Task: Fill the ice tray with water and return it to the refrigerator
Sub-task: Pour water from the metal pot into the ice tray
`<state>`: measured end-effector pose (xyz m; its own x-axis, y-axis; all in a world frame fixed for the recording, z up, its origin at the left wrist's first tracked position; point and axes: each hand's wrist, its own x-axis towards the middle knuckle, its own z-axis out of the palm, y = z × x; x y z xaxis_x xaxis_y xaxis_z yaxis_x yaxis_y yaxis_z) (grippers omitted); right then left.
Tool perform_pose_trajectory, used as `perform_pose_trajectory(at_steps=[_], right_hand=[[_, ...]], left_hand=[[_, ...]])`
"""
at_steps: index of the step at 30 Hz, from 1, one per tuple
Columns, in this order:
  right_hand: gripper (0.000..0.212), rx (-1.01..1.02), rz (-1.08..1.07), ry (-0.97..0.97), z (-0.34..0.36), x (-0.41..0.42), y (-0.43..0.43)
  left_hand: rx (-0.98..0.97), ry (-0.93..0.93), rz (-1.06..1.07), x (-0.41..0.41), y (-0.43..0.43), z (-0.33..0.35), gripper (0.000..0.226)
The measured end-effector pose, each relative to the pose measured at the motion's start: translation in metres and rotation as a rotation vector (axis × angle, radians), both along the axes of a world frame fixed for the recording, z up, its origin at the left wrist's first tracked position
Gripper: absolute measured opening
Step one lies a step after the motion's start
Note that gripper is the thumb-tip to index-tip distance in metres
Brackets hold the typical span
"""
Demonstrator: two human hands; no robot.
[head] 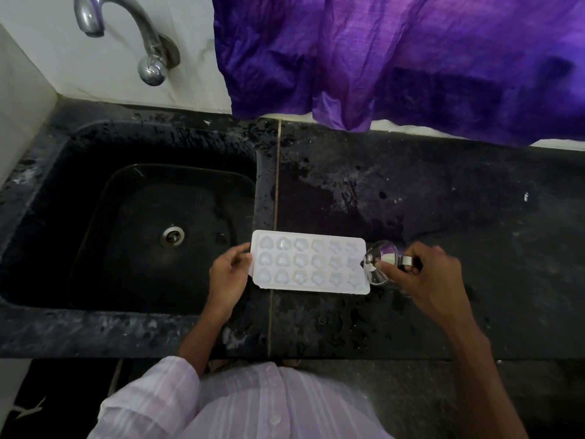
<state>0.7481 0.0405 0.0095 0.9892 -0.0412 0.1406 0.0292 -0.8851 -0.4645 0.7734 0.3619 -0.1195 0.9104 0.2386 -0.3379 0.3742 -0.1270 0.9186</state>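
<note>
Right hand point(421, 274) tips a steel cup point(381, 261) over the unmarked ice tray point(310, 263); left hand point(229, 274) pinches its edge.

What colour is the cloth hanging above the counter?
Purple, with darker, bluish patches; the cloth shows best in the head view, the only one.
</note>
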Motion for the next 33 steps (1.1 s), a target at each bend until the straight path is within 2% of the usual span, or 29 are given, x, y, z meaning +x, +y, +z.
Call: perform_pose_trajectory(at_steps=[7, 13, 33], right_hand=[[0.054, 0.012, 0.025, 0.004, 0.005, 0.000, 0.014], [0.047, 0.034, 0.042, 0.031, 0.005, 0.003, 0.025], [0.046, 0.022, 0.105, -0.006, 0.007, 0.012, 0.057]], left_hand=[[-0.013, -0.016, 0.006, -0.002, -0.001, 0.005, 0.026], [-0.013, -0.017, -0.003, -0.002, 0.001, 0.006, 0.026], [-0.046, 0.005, -0.052, -0.005, 0.009, 0.007, 0.028]])
